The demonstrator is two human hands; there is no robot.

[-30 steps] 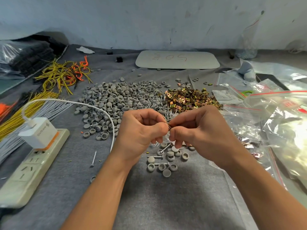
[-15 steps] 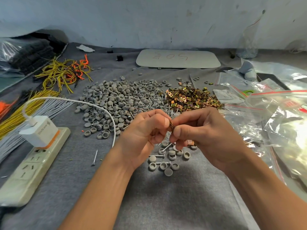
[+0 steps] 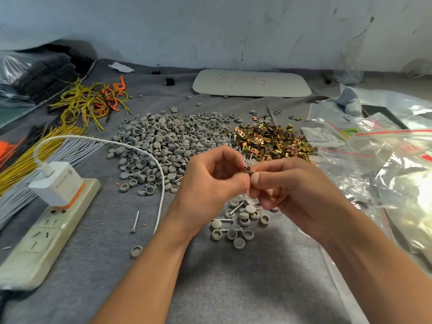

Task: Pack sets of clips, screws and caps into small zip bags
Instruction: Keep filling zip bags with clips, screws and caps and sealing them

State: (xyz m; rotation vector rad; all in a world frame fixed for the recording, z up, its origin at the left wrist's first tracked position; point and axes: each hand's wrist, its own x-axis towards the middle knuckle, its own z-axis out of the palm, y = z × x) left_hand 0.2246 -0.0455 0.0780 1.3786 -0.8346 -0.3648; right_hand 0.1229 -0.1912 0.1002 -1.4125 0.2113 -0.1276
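Head view — clip (image 3: 248, 170), seemingly, pinched between hands (image 3: 210, 181) (image 3: 292, 190)

Soft, even light lay over the grey felt table top (image 3: 233, 291), with only faint shadows. Hard glare burned out the crinkled clear plastic zip bags (image 3: 411, 181) at the right (detail there was lost). The cream plastic power strip (image 3: 44, 244) looked bent and smeared near the left edge.

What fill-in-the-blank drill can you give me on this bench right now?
The left hand and right hand together pinch one small metal ____.
The heap of grey caps lies to the ____ of the gold-coloured heap.
The white charger is plugged into the ____.
Missing: clip; left; power strip.
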